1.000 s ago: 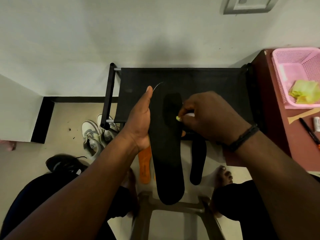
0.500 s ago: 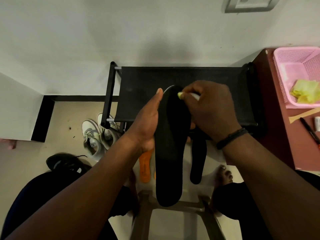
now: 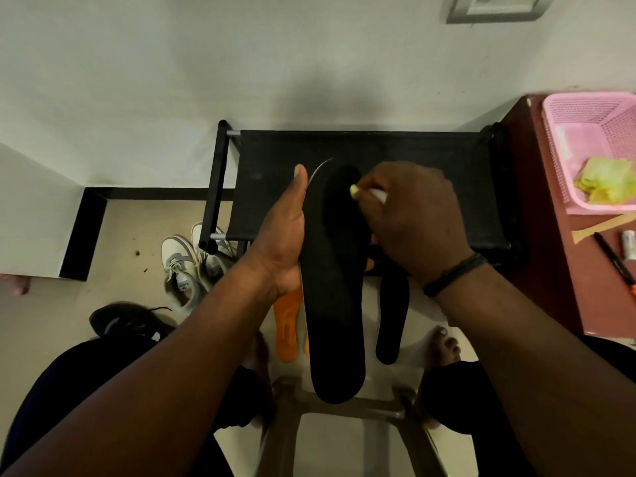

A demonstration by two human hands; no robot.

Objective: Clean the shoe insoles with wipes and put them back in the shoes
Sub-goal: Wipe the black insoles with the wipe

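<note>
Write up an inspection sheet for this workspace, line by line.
Surface: black shoe rack against the wall; beige floor below.
Job's things: black insole held upright over the lap; second black insole and orange insole on the floor; grey-white sneakers, black shoe.
Clutter: pink basket holding yellow-green wipes; pen on the red-brown table.
Hands: left hand grips the insole's edge; right hand presses a wipe on it.
Cables: nothing seen.
Surroundings: wall socket plate.

Home entryway — shoe rack (image 3: 361, 187), sneakers (image 3: 187, 270)
</note>
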